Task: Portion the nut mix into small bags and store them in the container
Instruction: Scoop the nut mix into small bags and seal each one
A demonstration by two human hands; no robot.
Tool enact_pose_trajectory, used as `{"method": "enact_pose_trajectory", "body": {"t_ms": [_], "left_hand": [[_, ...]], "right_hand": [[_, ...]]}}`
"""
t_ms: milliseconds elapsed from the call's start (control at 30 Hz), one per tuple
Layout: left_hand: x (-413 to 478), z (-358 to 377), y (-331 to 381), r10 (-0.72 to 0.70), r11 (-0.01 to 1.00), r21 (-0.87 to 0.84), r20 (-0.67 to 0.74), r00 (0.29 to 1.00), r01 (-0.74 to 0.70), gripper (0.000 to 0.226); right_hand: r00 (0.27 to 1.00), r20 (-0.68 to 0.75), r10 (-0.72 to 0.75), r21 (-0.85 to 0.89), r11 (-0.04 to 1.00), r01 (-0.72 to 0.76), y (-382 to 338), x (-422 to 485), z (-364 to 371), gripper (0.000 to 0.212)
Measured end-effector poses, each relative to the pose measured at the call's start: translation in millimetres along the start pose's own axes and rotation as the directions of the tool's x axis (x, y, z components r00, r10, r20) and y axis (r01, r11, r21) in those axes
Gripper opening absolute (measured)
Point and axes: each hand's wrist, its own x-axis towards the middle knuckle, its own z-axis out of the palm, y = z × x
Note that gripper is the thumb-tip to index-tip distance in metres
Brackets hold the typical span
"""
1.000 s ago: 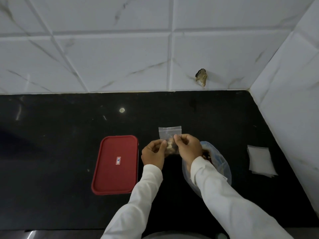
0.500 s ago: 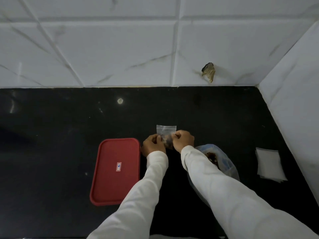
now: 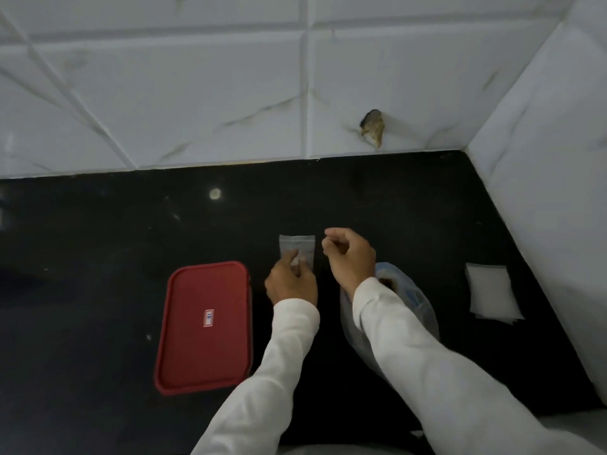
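My left hand pinches a small clear zip bag with some nuts in its lower part, held upright over the black counter. My right hand is just right of the bag, apart from it, fingers loosely curled around nothing I can see. Behind my right wrist lies the large clear bag of nut mix, mostly hidden by my sleeve. A container with a red lid, shut, sits to the left of my left hand. A stack of empty small bags lies at the right.
The black counter ends at white tiled walls behind and on the right. A chipped spot marks the back wall. The counter's front edge runs along the bottom of the view.
My right hand has let go of the small bag and moved a little to the right. The left hand keeps hold of the bag.
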Motion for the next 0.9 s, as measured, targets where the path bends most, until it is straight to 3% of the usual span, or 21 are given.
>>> {"method": "enact_pose_trajectory", "body": {"t_ms": [167,333,467,567,733,900], "left_hand": [[-52,22,45,0.262,0.964,-0.107,0.201,0.944,-0.245,0.013],[-112,76,67,0.332,0.934,-0.277,0.436,0.837,-0.226,0.015],[-154,127,59,0.314,0.938,-0.302,0.542,0.779,-0.167,0.021],[-177,161,55,0.221,0.969,-0.226,0.608,0.763,-0.101,0.034],[-189,203,54,0.072,0.996,-0.084,0.637,0.767,-0.024,0.047],[-181,224,55,-0.028,1.000,0.007,0.618,0.785,0.030,0.050]], "right_hand": [[0.991,-0.132,-0.028,0.127,0.991,0.045,24,-45,-83,0.018],[0.931,-0.355,0.082,0.129,0.991,-0.038,85,-53,-158,0.017],[0.870,-0.481,0.110,0.017,0.993,-0.116,135,-44,-203,0.018],[0.855,-0.506,0.108,-0.088,0.980,-0.177,163,-31,-226,0.028],[0.898,-0.411,0.159,-0.269,0.920,-0.286,185,-10,-245,0.053],[0.932,-0.310,0.189,-0.197,0.946,-0.257,188,-8,-248,0.043]]}}
